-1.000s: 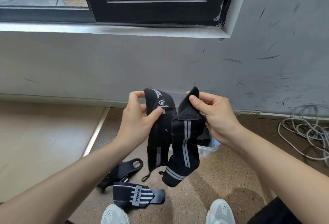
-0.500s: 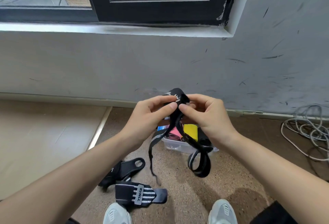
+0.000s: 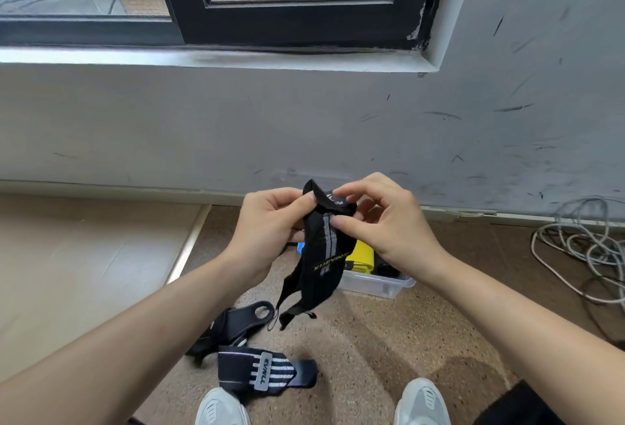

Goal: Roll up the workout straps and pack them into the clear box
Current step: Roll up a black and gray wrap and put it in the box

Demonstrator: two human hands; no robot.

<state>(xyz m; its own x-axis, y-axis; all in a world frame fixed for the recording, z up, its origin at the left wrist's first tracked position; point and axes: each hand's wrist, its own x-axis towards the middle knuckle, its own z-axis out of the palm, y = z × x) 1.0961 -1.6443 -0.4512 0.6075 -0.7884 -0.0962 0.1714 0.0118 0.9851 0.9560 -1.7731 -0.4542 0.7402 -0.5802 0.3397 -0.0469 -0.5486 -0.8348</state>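
Both hands (image 3: 270,225) (image 3: 384,225) pinch black strap (image 3: 323,257).

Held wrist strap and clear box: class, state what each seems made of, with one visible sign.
Held wrist strap: probably woven elastic fabric, matte black with grey stripes; it folds and hangs limp. Clear box: likely see-through plastic, smooth; its contents show through the wall.
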